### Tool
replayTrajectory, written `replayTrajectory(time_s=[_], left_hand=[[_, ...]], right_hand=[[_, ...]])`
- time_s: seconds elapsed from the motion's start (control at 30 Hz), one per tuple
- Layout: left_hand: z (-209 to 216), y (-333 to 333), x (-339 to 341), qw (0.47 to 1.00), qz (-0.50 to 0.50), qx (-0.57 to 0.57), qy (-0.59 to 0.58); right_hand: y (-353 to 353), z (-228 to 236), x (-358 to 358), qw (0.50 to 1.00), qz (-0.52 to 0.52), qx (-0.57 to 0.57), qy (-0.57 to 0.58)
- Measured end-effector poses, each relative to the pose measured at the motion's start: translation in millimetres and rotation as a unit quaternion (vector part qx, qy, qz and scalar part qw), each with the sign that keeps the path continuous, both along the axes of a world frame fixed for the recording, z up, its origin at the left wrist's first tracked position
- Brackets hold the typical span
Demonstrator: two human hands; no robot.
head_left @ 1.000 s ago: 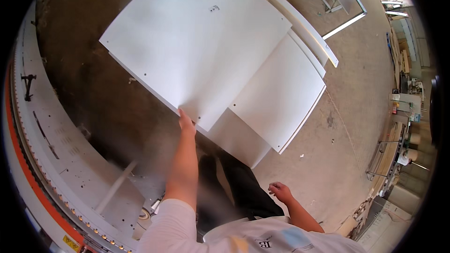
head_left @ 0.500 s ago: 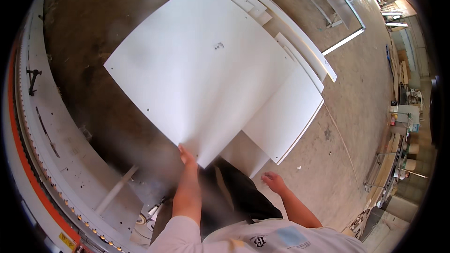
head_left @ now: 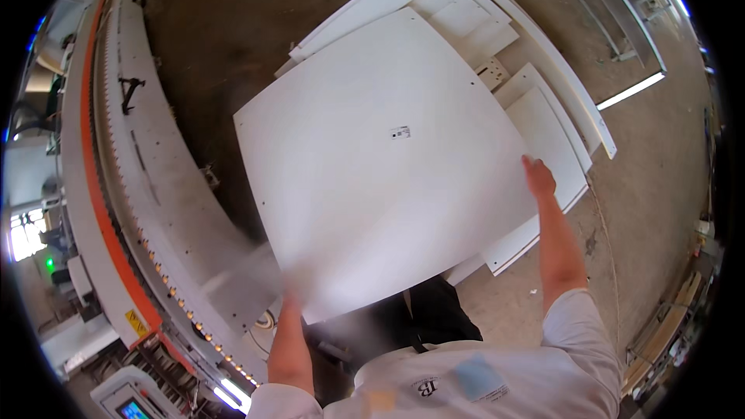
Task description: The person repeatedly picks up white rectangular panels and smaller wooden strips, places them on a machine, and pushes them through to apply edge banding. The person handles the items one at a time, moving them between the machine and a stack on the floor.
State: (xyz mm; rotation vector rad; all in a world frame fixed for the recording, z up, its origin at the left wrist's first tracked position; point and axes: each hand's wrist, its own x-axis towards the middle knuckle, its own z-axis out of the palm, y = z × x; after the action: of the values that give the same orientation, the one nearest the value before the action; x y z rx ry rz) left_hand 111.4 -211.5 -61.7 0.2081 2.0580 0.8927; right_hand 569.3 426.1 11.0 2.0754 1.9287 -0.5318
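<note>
A large white panel (head_left: pixel 365 186) with small holes near its corners and a small printed label is tilted in front of me, over a stack of other white panels (head_left: pixel 365 0). My left hand (head_left: pixel 292 299) grips its near left edge; motion and haze blur those fingers. At the panel's right edge, my right hand (head_left: pixel 541 178) is closed on the rim, the fingers partly hidden. Narrower white boards (head_left: pixel 543 120) show beyond the right side of the lifted panel.
Along the left runs a long machine (head_left: pixel 116 209) with an orange strip and a row of rollers; its control screen (head_left: pixel 133 410) is at the lower left. A metal frame (head_left: pixel 632 23) stands at the far right. Boards (head_left: pixel 667 326) lie along the right wall.
The top panel has turned and come nearer, uncovering more of the stack behind. My right hand has risen from beside me to the panel's right edge. The view has swung left.
</note>
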Motion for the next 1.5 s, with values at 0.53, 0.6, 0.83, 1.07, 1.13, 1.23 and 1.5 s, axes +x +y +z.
replayTrajectory(time_s=[0.53,0.6,0.83,1.07,1.13,1.23,1.5], left_hand=[[240.9,-118.4,39.2,0.913,0.340,-0.195,0.108],[269.8,-153.4,70.1,0.909,0.358,-0.190,0.096],[315.3,-270.2,172.0,0.877,0.441,-0.161,0.102],[294.9,-412.8,259.6,0.865,0.486,-0.075,0.096],[290.8,-445.3,284.4,0.861,0.499,-0.066,0.073],[269.4,-483.5,321.1,0.841,0.528,-0.067,0.096],[313.7,-535.8,362.6,0.819,0.306,-0.406,0.265]], right_hand=[[-120.3,12.3,106.7,0.909,-0.238,-0.076,0.333],[-146.6,30.3,106.4,0.899,-0.251,-0.102,0.343],[-248.5,92.2,96.8,0.836,-0.232,-0.149,0.475],[-331.1,82.7,139.3,0.823,-0.155,-0.117,0.534],[-354.7,103.2,140.7,0.837,-0.066,-0.111,0.532],[-374.9,126.8,138.0,0.820,0.001,-0.153,0.552],[-455.1,122.7,160.1,0.778,0.099,-0.196,0.589]])
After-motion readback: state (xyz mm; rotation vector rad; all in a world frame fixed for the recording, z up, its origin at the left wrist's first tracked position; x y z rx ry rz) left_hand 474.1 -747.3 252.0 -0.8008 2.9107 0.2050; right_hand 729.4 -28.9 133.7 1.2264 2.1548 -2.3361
